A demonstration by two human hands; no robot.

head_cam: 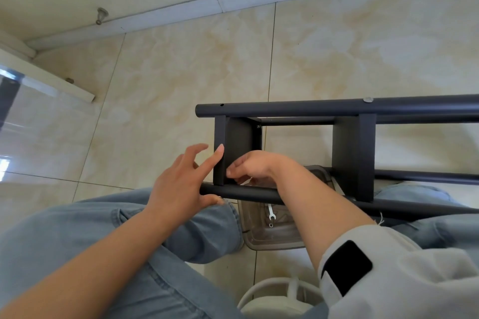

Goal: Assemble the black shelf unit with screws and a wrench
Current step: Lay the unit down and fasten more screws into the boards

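Observation:
The black shelf unit (353,158) lies on its side across my lap, its tubes running left to right. My left hand (178,184) is open with spread fingers: the index fingertip touches the edge of the left shelf panel (238,142) and the thumb sits under the near tube (246,193). My right hand (251,166) reaches in between the two panels, fingers curled at the left panel's lower inside corner; what they hold is hidden. A silver screw head (367,99) shows on the far tube (311,107). A small wrench (270,211) lies in a clear tray (259,241).
The tray stands on the tiled floor (181,72) between my knees, under the shelf unit. A white round object (272,292) is at the bottom edge. The wall with a baseboard (233,1) runs along the top, and a door edge (51,80) is at the left.

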